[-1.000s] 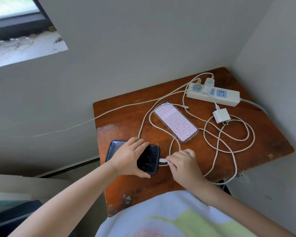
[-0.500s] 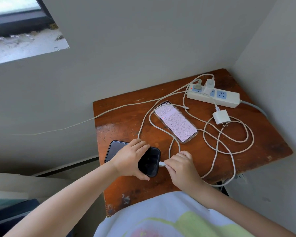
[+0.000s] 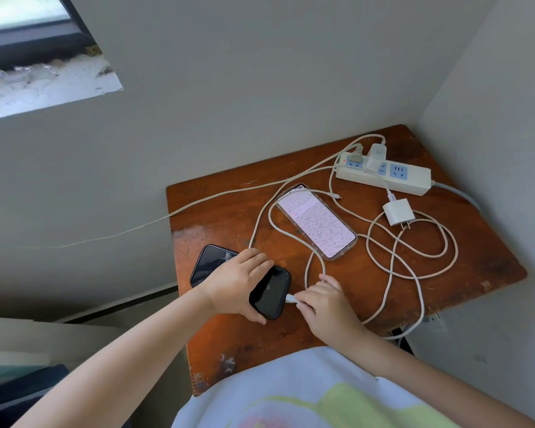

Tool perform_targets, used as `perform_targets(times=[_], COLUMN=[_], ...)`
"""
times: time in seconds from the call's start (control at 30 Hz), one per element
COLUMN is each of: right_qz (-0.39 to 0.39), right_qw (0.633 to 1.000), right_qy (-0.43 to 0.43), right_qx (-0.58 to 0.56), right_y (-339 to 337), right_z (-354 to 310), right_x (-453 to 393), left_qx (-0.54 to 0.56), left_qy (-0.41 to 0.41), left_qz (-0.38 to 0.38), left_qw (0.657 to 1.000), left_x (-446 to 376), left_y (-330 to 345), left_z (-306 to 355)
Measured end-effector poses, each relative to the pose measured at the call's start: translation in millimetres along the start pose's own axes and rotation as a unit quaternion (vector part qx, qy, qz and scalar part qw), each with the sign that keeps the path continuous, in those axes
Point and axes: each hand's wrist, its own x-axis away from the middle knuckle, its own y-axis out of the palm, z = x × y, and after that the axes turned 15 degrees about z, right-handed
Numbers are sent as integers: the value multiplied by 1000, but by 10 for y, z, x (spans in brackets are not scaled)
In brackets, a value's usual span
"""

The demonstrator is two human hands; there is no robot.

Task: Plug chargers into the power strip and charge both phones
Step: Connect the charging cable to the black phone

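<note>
A black phone (image 3: 271, 293) with a dark screen lies at the table's near left. My left hand (image 3: 238, 281) lies across its middle and grips it. My right hand (image 3: 325, 302) pinches a white cable plug (image 3: 291, 298) that touches the phone's right end. A second phone (image 3: 317, 222) in a clear case lies mid-table with its screen lit. A white power strip (image 3: 414, 180) sits at the back right with one white charger (image 3: 376, 156) plugged in. A second white charger (image 3: 397, 212) lies loose on the table in front of the strip.
The small wooden table (image 3: 368, 304) stands in a corner with walls behind and to the right. Loops of white cable (image 3: 414, 261) cover its right half. Another cable (image 3: 155, 219) runs off the left edge. A window sill is at upper left.
My right hand has pushed the plug leftward until it touches the black phone's end. My left hand stays on the phone.
</note>
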Motion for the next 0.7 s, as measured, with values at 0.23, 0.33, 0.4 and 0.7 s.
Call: perform_targets(times=[0.23,0.33,0.4,0.7], right_qz=[-38,-9,-9,-82], right_qw=[999,998,998,992], right_qy=[29,56,54,-17], right_qx=[5,7,21,92], right_y=[-4,-34,-40,64], right_z=[99,167,201,263], right_x=[66,100,112,80], left_qx=[-45,-73,-82,-141], left_qy=[25,54,73,147], left_qz=[-117,-157,-188,-221], left_qw=[992,983,976,954], left_x=[-153,-198,-227,-195], left_y=[-37,-101,-147,-228], left_z=[-97,-183,-227,-221])
